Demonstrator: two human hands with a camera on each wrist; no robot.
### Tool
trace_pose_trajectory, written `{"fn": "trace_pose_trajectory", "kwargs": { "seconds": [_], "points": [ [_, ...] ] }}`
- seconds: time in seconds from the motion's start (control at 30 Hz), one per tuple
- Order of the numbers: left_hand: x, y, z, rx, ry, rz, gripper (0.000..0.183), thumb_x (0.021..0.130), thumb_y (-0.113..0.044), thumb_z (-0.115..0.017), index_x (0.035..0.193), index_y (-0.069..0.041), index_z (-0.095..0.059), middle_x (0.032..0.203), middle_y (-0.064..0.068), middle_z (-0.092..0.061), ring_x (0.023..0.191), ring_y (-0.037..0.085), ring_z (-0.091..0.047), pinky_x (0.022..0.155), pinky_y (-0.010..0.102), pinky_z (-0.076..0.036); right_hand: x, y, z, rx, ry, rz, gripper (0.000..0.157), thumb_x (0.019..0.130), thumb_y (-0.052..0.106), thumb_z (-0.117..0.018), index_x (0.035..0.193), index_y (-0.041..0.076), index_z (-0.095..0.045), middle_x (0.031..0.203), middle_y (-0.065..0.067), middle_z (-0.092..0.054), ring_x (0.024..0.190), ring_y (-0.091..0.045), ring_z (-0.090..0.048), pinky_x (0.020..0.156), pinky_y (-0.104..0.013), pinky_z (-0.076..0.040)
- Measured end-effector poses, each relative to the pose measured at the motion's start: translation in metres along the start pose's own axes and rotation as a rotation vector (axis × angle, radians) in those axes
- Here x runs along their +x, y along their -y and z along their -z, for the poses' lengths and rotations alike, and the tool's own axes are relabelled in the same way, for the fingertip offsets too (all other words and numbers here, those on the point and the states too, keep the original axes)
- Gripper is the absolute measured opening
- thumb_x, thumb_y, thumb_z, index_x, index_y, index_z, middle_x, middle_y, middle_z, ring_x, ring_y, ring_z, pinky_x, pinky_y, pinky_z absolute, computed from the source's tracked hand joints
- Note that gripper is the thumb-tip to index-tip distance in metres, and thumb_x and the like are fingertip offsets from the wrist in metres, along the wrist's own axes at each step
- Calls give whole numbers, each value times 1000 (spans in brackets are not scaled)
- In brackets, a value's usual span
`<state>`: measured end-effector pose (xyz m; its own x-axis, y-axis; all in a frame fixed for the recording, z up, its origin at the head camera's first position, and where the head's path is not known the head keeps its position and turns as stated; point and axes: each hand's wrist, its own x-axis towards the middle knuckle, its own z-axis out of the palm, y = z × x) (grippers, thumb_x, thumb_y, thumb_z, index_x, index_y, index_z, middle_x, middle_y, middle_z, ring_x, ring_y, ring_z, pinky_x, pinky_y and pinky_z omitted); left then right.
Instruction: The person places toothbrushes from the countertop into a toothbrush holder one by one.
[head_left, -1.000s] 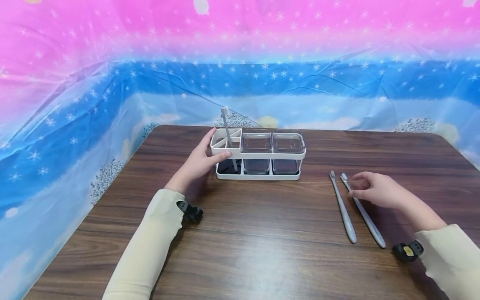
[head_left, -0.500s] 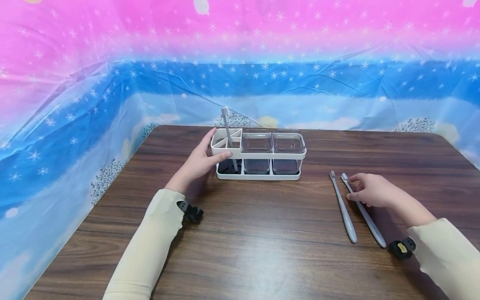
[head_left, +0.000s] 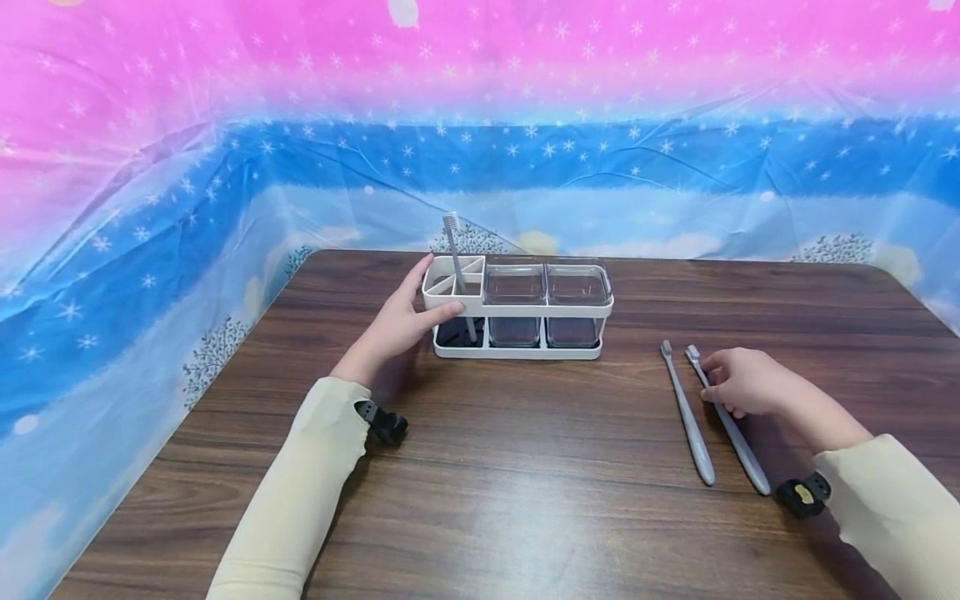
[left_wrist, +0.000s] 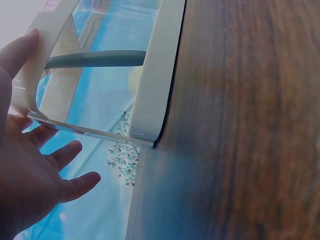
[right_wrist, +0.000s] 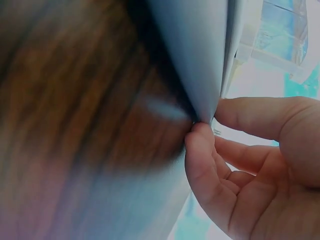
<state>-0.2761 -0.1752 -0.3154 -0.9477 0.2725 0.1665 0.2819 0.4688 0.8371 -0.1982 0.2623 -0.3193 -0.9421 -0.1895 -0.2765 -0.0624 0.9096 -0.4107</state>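
A white toothbrush holder (head_left: 525,353) stands at the back middle of the table. My left hand (head_left: 393,325) holds its left end, thumb on the front of the upper rim and a finger along the far side; in the left wrist view the other fingers (left_wrist: 65,155) are spread below. One grey toothbrush (head_left: 454,250) stands upright, slightly tilted, in the divided section. Over on the right, my right hand (head_left: 757,383) pinches the right-hand grey toothbrush (head_left: 742,450) by its handle below the head, still lying on the table. Another grey toothbrush (head_left: 688,417) lies just left of it.
Two clear square cups (head_left: 514,286) sit in the holder's middle and right sections. The table (head_left: 480,467) is dark wood grain. Behind it hangs a pink and blue snowflake cloth (head_left: 480,158).
My right hand has moved slightly left and closed its fingers and thumb on the right-hand toothbrush. The left hand and the holder have stayed in place.
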Motion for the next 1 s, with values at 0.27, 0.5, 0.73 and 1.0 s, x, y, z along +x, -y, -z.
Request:
{"fn": "trace_pose_trajectory", "kwargs": {
  "seconds": [0.27, 0.5, 0.73, 1.0],
  "points": [
    [1, 3, -1, -2, 3, 12, 90, 89, -40, -68, 156, -23, -10, 160, 8, -17, 145, 25, -19, 114, 50, -23, 1, 1, 0, -8, 16, 2, 48, 90, 6, -60, 127, -21, -44, 70, -7, -57, 55, -15, -55, 54, -32, -50],
    [1, 2, -1, -22, 12, 19, 89, 90, -38, -67, 157, -23, -9, 156, 12, -24, 139, 28, -32, 111, 51, -28, 0, 1, 1, -3, 4, 18, 48, 90, 6, -59, 128, -20, -44, 81, -13, -64, 56, -15, -57, 54, -33, -50],
    [1, 2, -1, -49, 17, 28, 90, 90, -38, -67, 157, -24, -8, 151, 14, -31, 127, 31, -48, 107, 50, -35, 3, 2, 2, 35, -32, 23, 48, 92, 8, -58, 130, -19, -43, 85, -15, -63, 59, -16, -58, 56, -33, -50],
    [-2, 2, -4, -63, 19, 16, 90, 92, -37, -65, 157, -24, -4, 155, 14, -24, 133, 33, -42, 107, 51, -35, 6, 9, 5, 61, -47, 46, 47, 93, 8, -57, 128, -19, -44, 91, -21, -65, 60, -17, -59, 56, -34, -49]
  ]
}}
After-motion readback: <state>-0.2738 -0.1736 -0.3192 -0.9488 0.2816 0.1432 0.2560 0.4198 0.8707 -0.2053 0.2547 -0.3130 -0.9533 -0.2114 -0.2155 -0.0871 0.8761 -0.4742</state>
